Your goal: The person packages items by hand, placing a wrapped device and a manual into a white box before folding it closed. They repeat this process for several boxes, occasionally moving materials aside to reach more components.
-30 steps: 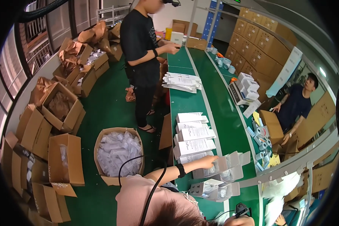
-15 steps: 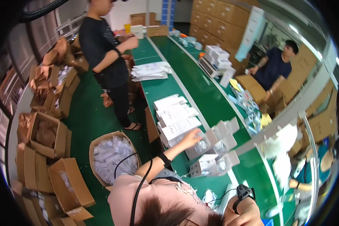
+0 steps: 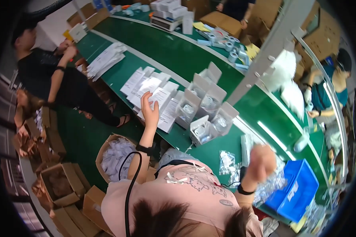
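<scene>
My left hand (image 3: 149,112) is open, fingers apart, over a row of closed white boxes (image 3: 167,114); whether its fingertips touch them I cannot tell. Just right of these stand several open white boxes (image 3: 186,108), flaps up, with clear-wrapped items (image 3: 221,121) inside. My right hand (image 3: 262,162) is raised near a clump of clear plastic bags (image 3: 271,181). It is blurred, so its fingers and anything in them cannot be made out. A clear packet (image 3: 227,162) lies on the green table (image 3: 209,153) between my body and the open boxes.
A blue bin (image 3: 298,189) stands to the right. Left of my body is a carton (image 3: 103,152) full of clear-wrapped pieces, with more cartons (image 3: 63,177) beyond. A slanted metal post (image 3: 261,65) crosses the far side. Co-workers stand at left (image 3: 51,71), far side and right (image 3: 336,83).
The view has swung right. My left hand has shifted from the open boxes to the closed ones. My right hand has come up into clearer view.
</scene>
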The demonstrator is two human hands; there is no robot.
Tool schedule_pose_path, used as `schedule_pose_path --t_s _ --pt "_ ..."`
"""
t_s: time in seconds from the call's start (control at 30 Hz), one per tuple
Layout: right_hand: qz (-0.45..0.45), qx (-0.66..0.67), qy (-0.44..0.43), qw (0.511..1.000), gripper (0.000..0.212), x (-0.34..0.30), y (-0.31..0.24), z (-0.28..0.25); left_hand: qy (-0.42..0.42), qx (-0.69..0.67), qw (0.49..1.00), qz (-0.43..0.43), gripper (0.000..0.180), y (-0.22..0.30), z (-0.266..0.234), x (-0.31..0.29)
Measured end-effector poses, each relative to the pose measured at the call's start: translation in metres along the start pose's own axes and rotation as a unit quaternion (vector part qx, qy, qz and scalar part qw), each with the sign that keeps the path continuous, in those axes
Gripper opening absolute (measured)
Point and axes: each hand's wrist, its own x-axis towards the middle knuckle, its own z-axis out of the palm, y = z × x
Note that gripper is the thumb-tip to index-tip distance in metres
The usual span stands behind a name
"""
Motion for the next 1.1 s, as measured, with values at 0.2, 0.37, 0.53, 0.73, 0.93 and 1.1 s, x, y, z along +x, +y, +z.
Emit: schedule_pose_path --t_s 0.2,0.37,0.53,0.73,0.93,1.1 --pt "0.437 0.087 0.324 0.834 0.059 -0.102 0.167 -0.013 -0.064 -0.09 0.994 0.002 0.041 0.006 0.031 -0.032" --pt "0.484 0.163 0.327 0.795 0.056 -0.103 0.219 0.026 -0.12 -0.255 0.952 -0.119 0.045 0.001 0.063 -0.025" --pt "0.422 0.301 0.35 0.78 0.062 -0.097 0.235 0.046 -0.185 -0.281 0.914 -0.226 0.044 -0.01 0.075 -0.028" --pt "0.428 0.322 0.408 0.739 0.061 -0.089 0.237 0.063 -0.167 -0.237 0.94 -0.179 0.044 -0.025 0.081 -0.033" --pt "0.359 0.206 0.485 0.77 0.056 -0.112 0.287 0.063 -0.153 -0.181 0.968 -0.084 0.04 -0.032 0.083 -0.024" --pt "0.442 0.035 0.281 0.851 0.04 -0.118 0.235 0.016 -0.195 -0.237 0.941 -0.145 0.043 -0.036 0.079 -0.022"
